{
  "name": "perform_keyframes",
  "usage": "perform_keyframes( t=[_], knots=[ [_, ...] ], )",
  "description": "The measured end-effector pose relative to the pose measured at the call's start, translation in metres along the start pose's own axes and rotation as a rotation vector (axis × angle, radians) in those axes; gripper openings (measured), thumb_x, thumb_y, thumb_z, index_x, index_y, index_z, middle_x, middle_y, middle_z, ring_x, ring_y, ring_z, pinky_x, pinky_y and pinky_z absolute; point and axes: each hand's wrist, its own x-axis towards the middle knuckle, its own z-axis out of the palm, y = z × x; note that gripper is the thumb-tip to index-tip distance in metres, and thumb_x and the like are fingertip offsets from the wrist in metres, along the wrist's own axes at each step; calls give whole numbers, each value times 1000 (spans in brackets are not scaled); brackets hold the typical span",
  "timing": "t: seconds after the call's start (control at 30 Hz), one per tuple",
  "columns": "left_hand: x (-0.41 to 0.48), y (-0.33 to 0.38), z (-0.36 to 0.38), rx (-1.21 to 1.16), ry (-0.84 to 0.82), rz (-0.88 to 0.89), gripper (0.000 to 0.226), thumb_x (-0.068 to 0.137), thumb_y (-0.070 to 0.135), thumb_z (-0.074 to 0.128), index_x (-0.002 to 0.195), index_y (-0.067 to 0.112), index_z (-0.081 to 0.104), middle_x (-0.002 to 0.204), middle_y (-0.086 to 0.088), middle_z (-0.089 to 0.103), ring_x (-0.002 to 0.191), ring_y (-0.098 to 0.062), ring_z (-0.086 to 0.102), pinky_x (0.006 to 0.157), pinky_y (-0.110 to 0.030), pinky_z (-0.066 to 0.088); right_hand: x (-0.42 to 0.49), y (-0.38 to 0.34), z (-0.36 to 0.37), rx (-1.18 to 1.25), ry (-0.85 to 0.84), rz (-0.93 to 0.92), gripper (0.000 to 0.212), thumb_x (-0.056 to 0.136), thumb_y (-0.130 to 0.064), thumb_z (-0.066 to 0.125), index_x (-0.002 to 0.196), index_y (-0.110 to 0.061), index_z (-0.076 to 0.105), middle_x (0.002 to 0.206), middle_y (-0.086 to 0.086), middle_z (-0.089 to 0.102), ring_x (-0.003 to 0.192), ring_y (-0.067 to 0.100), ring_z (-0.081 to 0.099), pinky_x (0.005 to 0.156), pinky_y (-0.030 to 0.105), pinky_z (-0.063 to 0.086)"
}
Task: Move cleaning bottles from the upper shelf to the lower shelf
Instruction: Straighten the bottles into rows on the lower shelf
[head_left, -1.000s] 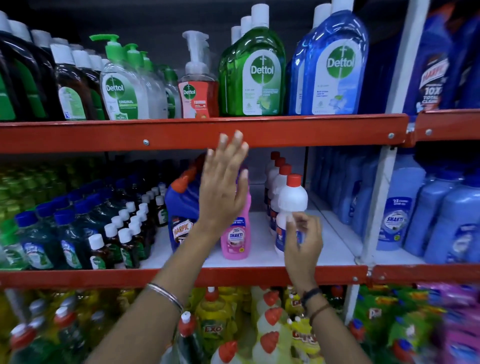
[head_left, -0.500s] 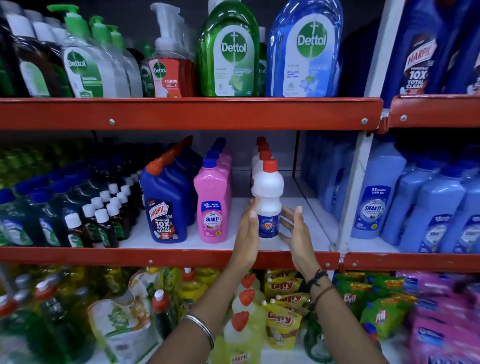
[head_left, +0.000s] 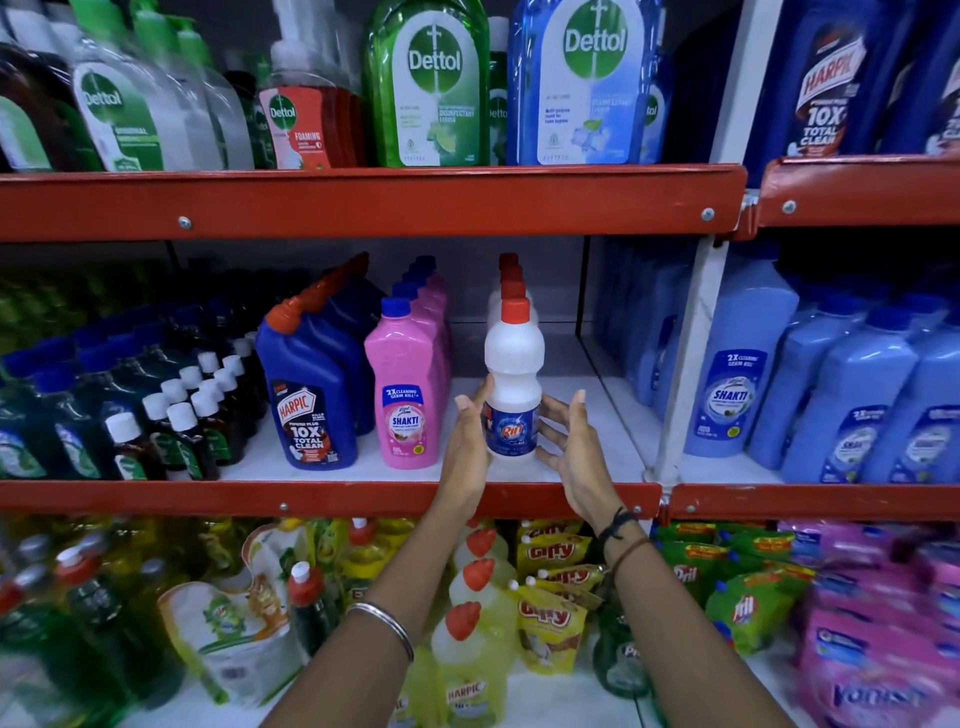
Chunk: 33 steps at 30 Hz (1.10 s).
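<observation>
White Rin bottle (head_left: 511, 384), red cap, stood upright on the middle shelf (head_left: 332, 498) near its front edge, front of a row of same red-capped bottles running back behind it. Left hand (head_left: 467, 441) was cupped against the bottle's left side, palm and fingers open, thumb up near the waist of the bottle; looked like it was touching the label area, but not wrapped around. Right hand (head_left: 574, 441) was on the other side, fingers spread and curled toward the bottle, fingertips at or just off the label; contact there couldn't be confirmed. Neither hand had closed on it; the bottle sat between the two open palms, base on the shelf.

Just left of the left hand: pink Shakti bottle (head_left: 408, 395), front of its own row. Further left of that: blue Harpic bottle (head_left: 309, 395) with orange angled cap. Right of the right hand: bare white shelf surface, then the white upright post (head_left: 685, 332). Above the hands: upper shelf (head_left: 363, 202) with green Dettol bottle (head_left: 428, 83) and blue Dettol bottle (head_left: 584, 83). Below the wrists: yellow Harpic bottles (head_left: 467, 649) with red caps.
</observation>
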Motion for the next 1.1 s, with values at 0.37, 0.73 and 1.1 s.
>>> perform_keyframes(
  t=[0.37, 0.73, 1.1],
  knots=[
    [-14, -11, -1, -70, 143, 105, 54, 91, 62, 19, 127, 37, 51, 145, 10, 44, 136, -12, 39, 113, -42, 35, -20, 3, -2, 20, 173, -105, 38, 95, -46, 37, 107, -18, 61, 117, 6, 62, 110, 13, 57, 95, 32, 44],
    [-15, -4, -89, 73, 413, 349, 73, 82, 85, 21, 141, 44, 31, 152, 12, 24, 134, 7, 30, 99, -4, 33, -40, 17, 104, -104, -162, -207, 58, 86, -63, 25, 131, -32, 44, 138, -8, 46, 125, 5, 43, 87, 8, 37],
    [-4, 2, -114, 79, 72, 194, 100, 62, 99, 21, 147, 46, 18, 160, 4, 23, 142, -13, 32, 116, -48, 34, -21, 20, 130, -41, -111, -94, 43, 97, -48, 17, 129, -36, 42, 112, -16, 53, 96, -5, 55, 62, 4, 46]
  ],
)
